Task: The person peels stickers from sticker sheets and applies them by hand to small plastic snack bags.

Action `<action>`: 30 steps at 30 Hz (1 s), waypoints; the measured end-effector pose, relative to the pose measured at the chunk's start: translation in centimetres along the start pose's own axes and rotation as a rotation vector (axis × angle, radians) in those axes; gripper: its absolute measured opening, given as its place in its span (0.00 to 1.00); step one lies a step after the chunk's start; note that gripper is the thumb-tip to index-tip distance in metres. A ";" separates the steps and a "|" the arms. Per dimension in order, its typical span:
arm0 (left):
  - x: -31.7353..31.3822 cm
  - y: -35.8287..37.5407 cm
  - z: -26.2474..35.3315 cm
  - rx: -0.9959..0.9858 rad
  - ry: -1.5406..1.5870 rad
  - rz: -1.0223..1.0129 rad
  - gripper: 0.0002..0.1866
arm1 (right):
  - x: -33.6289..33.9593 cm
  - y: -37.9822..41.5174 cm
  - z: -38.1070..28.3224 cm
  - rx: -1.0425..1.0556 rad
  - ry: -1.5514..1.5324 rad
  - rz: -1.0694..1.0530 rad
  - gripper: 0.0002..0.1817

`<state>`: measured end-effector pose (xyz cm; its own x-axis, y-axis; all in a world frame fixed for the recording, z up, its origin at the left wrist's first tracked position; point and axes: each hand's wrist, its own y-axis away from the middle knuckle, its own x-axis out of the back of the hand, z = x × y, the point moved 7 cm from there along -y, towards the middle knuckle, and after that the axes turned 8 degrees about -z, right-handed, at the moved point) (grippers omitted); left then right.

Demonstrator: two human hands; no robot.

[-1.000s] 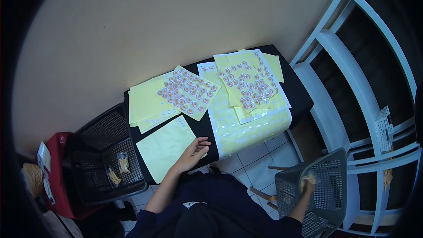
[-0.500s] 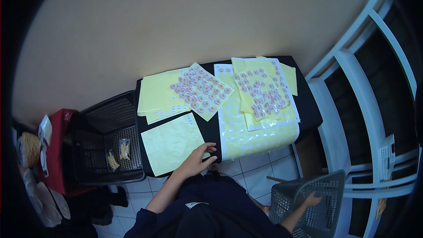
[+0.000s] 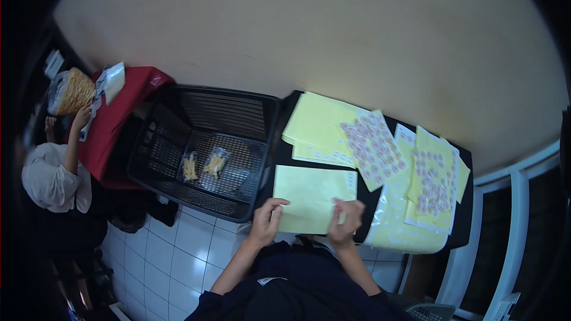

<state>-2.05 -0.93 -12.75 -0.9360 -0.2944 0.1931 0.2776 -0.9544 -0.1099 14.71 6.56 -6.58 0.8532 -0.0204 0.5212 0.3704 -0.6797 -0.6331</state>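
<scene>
Head view: left hand (image 3: 266, 222) and right hand (image 3: 347, 222), set apart, each with fingers resting on the near edge of a plain yellow sheet (image 3: 311, 197) lying flat on the black table (image 3: 283, 140); whether either pinches the sheet cannot be told. Beside it: stacked yellow sheets (image 3: 317, 125), two sticker sheets (image 3: 375, 149), and a black basket (image 3: 202, 147) holding two small packets (image 3: 203, 164). Far left, another person's hand (image 3: 81, 117) touches a red-covered stand (image 3: 117, 111).
</scene>
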 end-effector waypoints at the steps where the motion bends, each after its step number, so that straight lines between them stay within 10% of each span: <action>1: 2.5 0.1 -1.7 -0.015 0.066 0.111 0.09 | -2.9 -0.3 -1.4 0.010 -0.102 -0.094 0.12; 7: 18.9 -2.3 -9.9 0.121 -0.091 0.411 0.24 | -16.1 -0.1 -6.2 -0.064 -0.171 -0.641 0.15; 14: 30.3 -6.7 -33.8 0.619 -0.597 0.050 0.34 | -21.0 -0.5 -4.8 -0.295 0.291 -0.680 0.23; 20: 30.0 -6.8 -39.6 1.054 -0.781 -0.223 0.48 | -21.5 -1.0 -4.3 -0.353 0.377 -0.679 0.17; 30: 26.3 -5.2 -43.5 0.952 -0.713 -0.027 0.51 | -21.8 -0.6 -4.4 -0.367 0.511 -0.667 0.15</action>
<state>-37.58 -1.57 -49.52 -0.6956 0.0531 0.7164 0.5909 -0.5248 0.6127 -5.78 4.20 -15.02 0.2053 0.1975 0.9586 0.5136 -0.8555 0.0663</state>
